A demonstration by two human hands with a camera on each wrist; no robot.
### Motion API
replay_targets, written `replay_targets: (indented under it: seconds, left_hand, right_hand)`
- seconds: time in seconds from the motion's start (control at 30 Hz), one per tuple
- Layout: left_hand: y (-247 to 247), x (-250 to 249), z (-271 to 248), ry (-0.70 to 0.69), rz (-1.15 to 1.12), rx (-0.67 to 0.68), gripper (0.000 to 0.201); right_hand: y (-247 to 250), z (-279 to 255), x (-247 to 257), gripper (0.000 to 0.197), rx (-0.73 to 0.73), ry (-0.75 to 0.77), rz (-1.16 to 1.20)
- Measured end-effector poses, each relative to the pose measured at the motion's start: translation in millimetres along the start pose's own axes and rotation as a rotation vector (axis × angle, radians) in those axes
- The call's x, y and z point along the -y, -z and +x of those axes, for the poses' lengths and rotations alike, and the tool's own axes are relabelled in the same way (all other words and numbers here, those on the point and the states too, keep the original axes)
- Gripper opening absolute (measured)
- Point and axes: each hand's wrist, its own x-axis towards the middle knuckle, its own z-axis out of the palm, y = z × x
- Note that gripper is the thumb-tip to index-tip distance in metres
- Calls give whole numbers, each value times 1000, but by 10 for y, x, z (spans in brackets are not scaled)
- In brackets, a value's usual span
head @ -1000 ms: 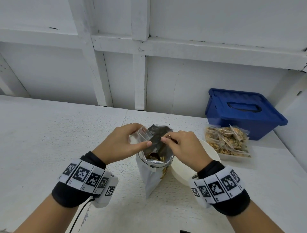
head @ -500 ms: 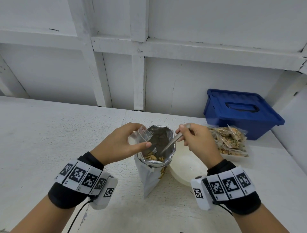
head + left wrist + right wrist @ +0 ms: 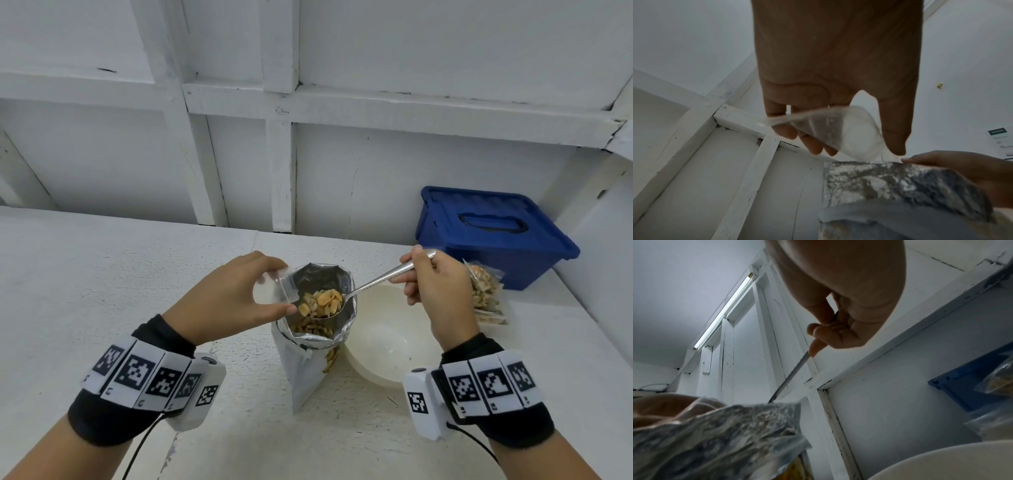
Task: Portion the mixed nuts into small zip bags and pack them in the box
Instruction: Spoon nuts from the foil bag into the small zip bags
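Observation:
A foil pouch of mixed nuts (image 3: pixel 315 346) stands open at the table's middle. My left hand (image 3: pixel 236 301) holds a small clear zip bag (image 3: pixel 279 286) open at the pouch's left rim; in the left wrist view the bag (image 3: pixel 840 131) sits between fingers and thumb. My right hand (image 3: pixel 435 284) grips a metal spoon (image 3: pixel 380 282) by its handle. The spoon's bowl, heaped with nuts (image 3: pixel 322 303), hovers over the pouch mouth beside the bag. In the right wrist view the spoon (image 3: pixel 793 376) runs down behind the pouch (image 3: pixel 719 434). A blue lidded box (image 3: pixel 493 233) stands at the back right.
A white bowl (image 3: pixel 387 339) sits just right of the pouch under my right wrist. Several filled zip bags (image 3: pixel 486 291) lie in a clear tray in front of the blue box. A white framed wall closes the back of the table.
My right hand drew back to the right and lifted the spoon out of the pouch, now loaded with nuts. The left hand stayed put, holding the zip bag open.

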Motion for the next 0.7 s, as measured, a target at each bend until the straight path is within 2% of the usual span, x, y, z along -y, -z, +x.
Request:
replay_targets:
  seconds: [0.1, 0.23, 0.53, 0.63, 0.7]
  left_hand:
    - [-11, -26, 14, -9, 126, 45, 101]
    - [-68, -72, 62, 7, 200, 61, 87]
    - [-187, -143, 147, 25, 30, 22, 89]
    - [-216, -167, 145, 37, -51, 7, 87]
    - [-246, -171, 140, 45, -121, -21, 82]
  right_hand:
    - [46, 31, 47, 27, -50, 36, 33]
    - [65, 56, 124, 28, -96, 93, 54]
    - [-138, 27, 204, 26, -33, 149, 20]
    - [-242, -16, 298, 25, 22, 234, -35]
    - [-298, -54, 382, 22, 64, 346, -72]
